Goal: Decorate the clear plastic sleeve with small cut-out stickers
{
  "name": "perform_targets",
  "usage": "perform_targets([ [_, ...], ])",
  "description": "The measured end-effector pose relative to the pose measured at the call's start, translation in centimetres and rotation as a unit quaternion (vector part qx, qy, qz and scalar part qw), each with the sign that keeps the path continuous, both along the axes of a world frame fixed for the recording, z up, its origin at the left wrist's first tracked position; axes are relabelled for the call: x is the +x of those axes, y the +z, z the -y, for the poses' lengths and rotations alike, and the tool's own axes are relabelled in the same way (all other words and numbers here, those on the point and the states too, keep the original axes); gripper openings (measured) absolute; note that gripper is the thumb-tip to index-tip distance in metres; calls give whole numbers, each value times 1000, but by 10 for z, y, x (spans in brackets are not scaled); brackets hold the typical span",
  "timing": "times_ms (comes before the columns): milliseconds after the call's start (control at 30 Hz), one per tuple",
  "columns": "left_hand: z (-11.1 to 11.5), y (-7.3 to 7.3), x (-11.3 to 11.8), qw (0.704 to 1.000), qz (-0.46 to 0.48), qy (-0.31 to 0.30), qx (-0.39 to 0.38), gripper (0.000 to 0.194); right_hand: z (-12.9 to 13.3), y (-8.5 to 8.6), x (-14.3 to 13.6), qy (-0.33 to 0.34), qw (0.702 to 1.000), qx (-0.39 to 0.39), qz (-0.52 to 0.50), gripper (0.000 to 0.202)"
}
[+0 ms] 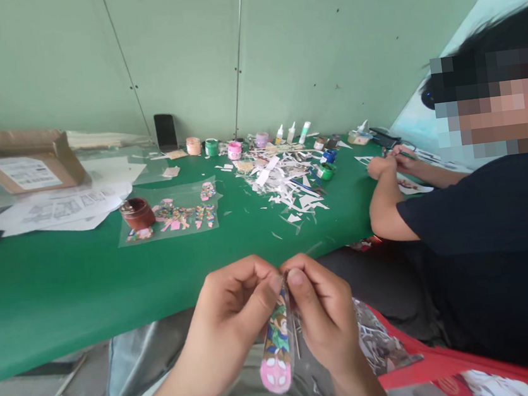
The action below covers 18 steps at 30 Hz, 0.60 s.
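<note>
Above my lap, my left hand (239,315) and my right hand (327,311) meet at the fingertips. Both are closed in a pinch at the upper end of a flat painted cutout (277,336), a long strip with clear edging. It hangs down between my hands, tilted a little, with green, blue and brown figures and a rounded pink and white lower end. Something small and dark shows between the fingertips, too small to name. Thin wire-like strands (297,340) hang beside my right palm. The fingers behind the cutout are hidden.
On the green table (195,263) lie a clear sheet with painted cutouts (175,214), a brown pot (137,214), white paper scraps (286,183), paint jars (234,150) and a cardboard box (35,160). To the right, a co-worker (476,218) handles something at the table.
</note>
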<state>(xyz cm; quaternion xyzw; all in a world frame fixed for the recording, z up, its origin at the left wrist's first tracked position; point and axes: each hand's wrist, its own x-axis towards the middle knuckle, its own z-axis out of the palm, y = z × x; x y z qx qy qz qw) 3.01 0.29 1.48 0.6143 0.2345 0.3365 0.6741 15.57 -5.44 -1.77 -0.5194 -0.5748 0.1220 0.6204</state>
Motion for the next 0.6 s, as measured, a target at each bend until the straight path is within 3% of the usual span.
perform_targets([
  [367,2,0,-4,1000,-29,6,-8,38,2,3,-5,-58,997,22,51,27],
  [600,0,-2,-3,1000,-24,-1,-16,34,3,1,-4,-45,997,23,54,29],
])
